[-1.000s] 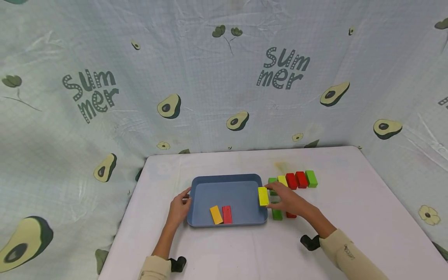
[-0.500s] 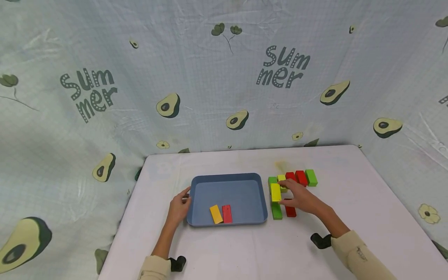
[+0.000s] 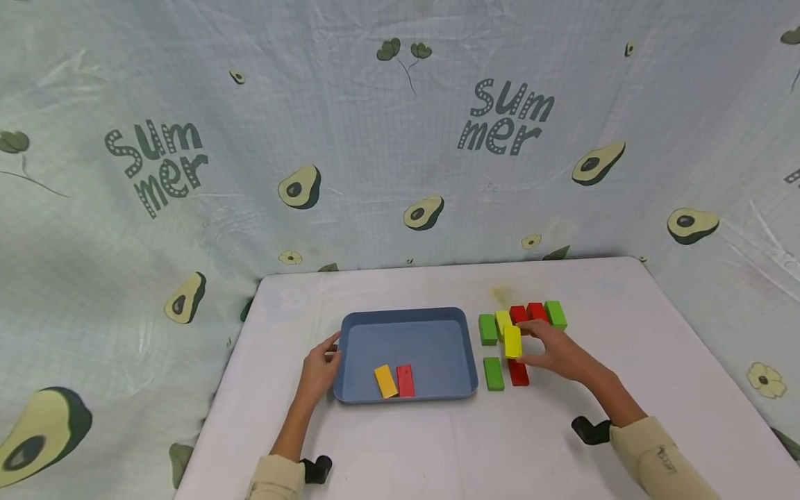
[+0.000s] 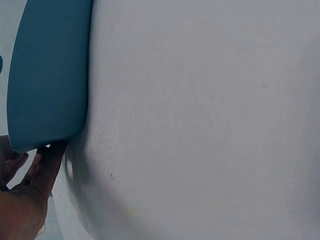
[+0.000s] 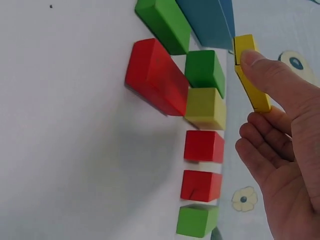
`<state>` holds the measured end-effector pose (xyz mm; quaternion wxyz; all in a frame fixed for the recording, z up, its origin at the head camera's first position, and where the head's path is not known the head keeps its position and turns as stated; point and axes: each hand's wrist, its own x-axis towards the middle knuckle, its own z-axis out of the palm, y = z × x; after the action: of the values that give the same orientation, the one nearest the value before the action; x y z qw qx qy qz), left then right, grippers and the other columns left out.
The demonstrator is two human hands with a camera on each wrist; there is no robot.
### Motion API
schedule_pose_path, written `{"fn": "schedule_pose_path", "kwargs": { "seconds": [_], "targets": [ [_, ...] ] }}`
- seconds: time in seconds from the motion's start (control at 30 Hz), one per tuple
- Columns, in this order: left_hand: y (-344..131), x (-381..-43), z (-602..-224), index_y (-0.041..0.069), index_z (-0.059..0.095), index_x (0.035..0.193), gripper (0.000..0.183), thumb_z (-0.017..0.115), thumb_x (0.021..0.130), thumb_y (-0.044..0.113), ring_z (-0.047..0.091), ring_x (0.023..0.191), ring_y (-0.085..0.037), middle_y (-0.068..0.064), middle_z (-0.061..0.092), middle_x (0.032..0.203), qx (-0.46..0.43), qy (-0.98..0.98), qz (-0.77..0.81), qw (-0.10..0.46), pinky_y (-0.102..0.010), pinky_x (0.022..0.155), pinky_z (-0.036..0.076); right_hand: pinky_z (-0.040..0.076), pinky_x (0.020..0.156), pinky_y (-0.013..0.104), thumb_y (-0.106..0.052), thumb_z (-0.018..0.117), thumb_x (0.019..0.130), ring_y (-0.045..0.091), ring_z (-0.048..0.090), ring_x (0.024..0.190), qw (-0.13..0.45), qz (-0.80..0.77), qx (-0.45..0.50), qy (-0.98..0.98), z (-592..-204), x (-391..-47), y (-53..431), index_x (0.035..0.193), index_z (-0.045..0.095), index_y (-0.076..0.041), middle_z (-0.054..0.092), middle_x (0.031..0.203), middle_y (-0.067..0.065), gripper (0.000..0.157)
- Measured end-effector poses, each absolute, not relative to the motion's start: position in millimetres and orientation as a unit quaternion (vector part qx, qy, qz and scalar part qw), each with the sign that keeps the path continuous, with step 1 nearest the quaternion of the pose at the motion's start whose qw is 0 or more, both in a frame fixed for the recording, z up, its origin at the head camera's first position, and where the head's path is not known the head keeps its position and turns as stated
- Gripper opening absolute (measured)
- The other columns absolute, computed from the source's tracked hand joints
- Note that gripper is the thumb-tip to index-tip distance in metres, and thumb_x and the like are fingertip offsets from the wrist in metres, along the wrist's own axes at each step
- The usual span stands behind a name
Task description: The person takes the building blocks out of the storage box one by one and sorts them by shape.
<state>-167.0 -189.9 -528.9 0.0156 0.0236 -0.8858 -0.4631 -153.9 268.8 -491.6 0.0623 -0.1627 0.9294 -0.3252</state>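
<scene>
A yellow block (image 3: 512, 342) is pinched by its ends between the thumb and fingers of my right hand (image 3: 556, 353). In the head view it overlaps a second yellow block (image 3: 503, 321) and a red block (image 3: 519, 373); the right wrist view has the held yellow block (image 5: 252, 82) raised above the table. At the left end of the blue-grey tray (image 3: 406, 318) is my left hand (image 3: 321, 370), its fingers and thumb at the rim. The left wrist view puts those fingers (image 4: 47, 170) against the tray's outer wall. An orange block (image 3: 386, 382) and a red block (image 3: 405, 381) lie in the tray.
Right of the tray, a back row runs from a green block (image 3: 488, 330) through yellow and red ones to another green block (image 3: 555, 314). Nearer the front lies a green block (image 3: 494, 374) beside the red one. Patterned cloth (image 3: 375, 139) hangs behind the white table (image 3: 406, 444).
My right hand has carried the yellow block rightward, from over the tray's right rim to above the blocks beside it. The left hand has stayed at the tray.
</scene>
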Motion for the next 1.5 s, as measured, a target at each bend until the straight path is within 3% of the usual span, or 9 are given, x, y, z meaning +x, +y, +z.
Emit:
{"fn": "schedule_pose_path", "kwargs": {
  "seconds": [0.9, 1.5],
  "targets": [
    [-191, -167, -530, 0.001, 0.051, 0.134, 0.043, 0.054, 0.091, 0.002, 0.062, 0.096, -0.033, -0.021, 0.06, 0.108, 0.014, -0.885, -0.465, 0.025, -0.041, 0.075, 0.05, 0.047, 0.085, 0.047, -0.018, 0.077, 0.078, 0.042, 0.048, 0.114, 0.115, -0.328, -0.109, 0.931, -496, -146, 302, 0.13, 0.045, 0.004, 0.05, 0.125, 0.024, 0.065],
    [-190, -167, -529, 0.001, 0.05, 0.135, 0.044, 0.054, 0.092, 0.001, 0.061, 0.095, -0.032, -0.021, 0.06, 0.109, 0.022, -0.885, -0.464, 0.016, -0.04, 0.075, 0.05, 0.046, 0.087, 0.048, -0.023, 0.08, 0.074, 0.036, 0.05, 0.109, 0.153, -0.299, -0.098, 0.937, -510, -143, 303, 0.13, 0.049, 0.003, 0.053, 0.122, 0.021, 0.069]
  ]
}}
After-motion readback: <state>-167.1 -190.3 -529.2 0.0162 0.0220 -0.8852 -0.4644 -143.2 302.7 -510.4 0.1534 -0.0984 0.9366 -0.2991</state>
